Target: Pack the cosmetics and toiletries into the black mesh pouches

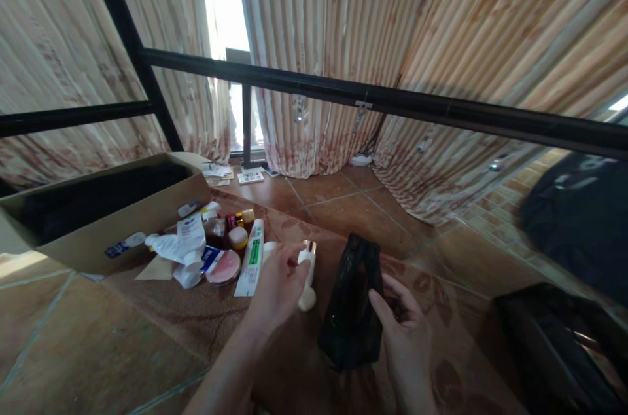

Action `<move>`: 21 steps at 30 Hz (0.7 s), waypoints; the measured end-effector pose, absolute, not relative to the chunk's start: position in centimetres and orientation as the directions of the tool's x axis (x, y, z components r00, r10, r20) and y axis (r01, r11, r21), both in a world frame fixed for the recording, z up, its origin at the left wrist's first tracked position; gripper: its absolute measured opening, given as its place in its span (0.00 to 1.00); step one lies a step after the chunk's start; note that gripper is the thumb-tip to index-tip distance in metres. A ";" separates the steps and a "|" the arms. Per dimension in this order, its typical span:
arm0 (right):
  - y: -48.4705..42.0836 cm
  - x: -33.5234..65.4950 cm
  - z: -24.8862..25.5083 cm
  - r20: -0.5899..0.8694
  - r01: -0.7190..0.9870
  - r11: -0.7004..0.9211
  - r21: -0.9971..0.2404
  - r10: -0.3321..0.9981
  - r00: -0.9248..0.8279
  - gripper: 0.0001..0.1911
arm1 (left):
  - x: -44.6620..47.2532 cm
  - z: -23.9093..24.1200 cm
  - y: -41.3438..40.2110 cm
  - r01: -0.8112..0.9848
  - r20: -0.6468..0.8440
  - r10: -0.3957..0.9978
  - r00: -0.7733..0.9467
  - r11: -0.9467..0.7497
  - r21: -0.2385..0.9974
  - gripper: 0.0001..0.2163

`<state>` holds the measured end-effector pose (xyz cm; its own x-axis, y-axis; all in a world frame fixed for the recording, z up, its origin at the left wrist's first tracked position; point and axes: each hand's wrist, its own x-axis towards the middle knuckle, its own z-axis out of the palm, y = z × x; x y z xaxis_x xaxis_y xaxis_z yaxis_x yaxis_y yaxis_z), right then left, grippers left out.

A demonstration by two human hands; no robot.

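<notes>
With its fingertips closed on a slim white cosmetic bottle [307, 264] with a shiny metallic end, my left hand [277, 287] is over the brown cloth [235, 326]. Just below the bottle is a small round cream-coloured piece [307, 299]. My right hand [405, 330] grips the right edge of a black pouch [346, 310], thumb in front. The pouch's inside is too dark to make out. Left of my left hand lies a white tube with a green label [252, 261], and another white item is partly hidden behind that hand.
A long cardboard box [147, 225] holding something black stands at left. Beside it are a pink round compact [224, 268] and several tubes and jars. A dark rail [304, 84] crosses before the curtains [318, 9]. A black bag [544, 336] sits at right.
</notes>
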<state>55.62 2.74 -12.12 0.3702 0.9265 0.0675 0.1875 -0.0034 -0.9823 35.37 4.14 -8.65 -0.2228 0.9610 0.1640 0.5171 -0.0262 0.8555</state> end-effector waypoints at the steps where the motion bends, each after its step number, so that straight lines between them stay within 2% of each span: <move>1: 2.7 55.7 -12.1 0.069 0.196 -0.007 -0.981 0.923 0.379 0.28 | 34.5 -8.6 4.4 0.538 0.146 0.945 -0.292 0.036 0.842 0.13; 3: 2.7 55.7 -12.0 0.067 0.203 -0.014 -0.979 0.920 0.386 0.28 | 33.0 -8.7 4.7 0.609 0.105 0.933 -0.344 0.136 0.781 0.13; 5: 2.7 55.8 -12.1 0.054 0.186 -0.018 -0.982 0.924 0.378 0.28 | 31.7 -8.8 4.9 0.723 0.069 0.934 -0.352 0.224 0.653 0.15; 7: 2.7 55.8 -12.1 0.041 0.158 -0.020 -0.987 0.927 0.372 0.28 | 30.7 -9.0 5.0 0.805 0.041 0.936 -0.349 0.277 0.525 0.16; 9: 2.8 55.9 -12.2 0.039 0.138 -0.013 -0.990 0.928 0.371 0.28 | 30.0 -9.2 5.1 0.841 0.026 0.936 -0.352 0.304 0.449 0.17; 13: 2.9 55.9 -12.2 0.045 0.128 -0.001 -0.992 0.933 0.358 0.28 | 29.5 -10.0 5.3 0.874 0.002 0.938 -0.347 0.323 0.363 0.17; 21: 2.8 56.1 -12.1 0.028 0.122 -0.014 -0.992 0.941 0.338 0.27 | 30.7 -11.6 5.6 0.915 -0.063 0.952 -0.298 0.304 0.266 0.14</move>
